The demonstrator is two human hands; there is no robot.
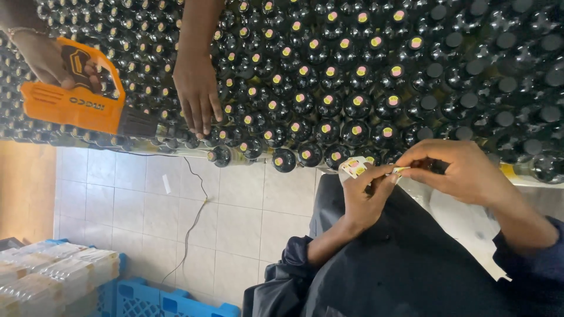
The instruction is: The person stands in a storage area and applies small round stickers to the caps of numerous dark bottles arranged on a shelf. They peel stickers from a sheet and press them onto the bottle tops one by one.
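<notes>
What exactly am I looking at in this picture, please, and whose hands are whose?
There is one picture, taken by a camera worn on a person's head, looking down at their own hands. Their left hand and right hand meet over a dark apron, pinching a small sticker beside a white backing sheet of round stickers. In front of them a table is packed with dark bottles; many caps carry round yellow and pink stickers, those at the right do not. The two other hands belong to a co-worker: one rests on the bottles, the other holds an orange heat gun. On the tiled floor stands a blue crate.
</notes>
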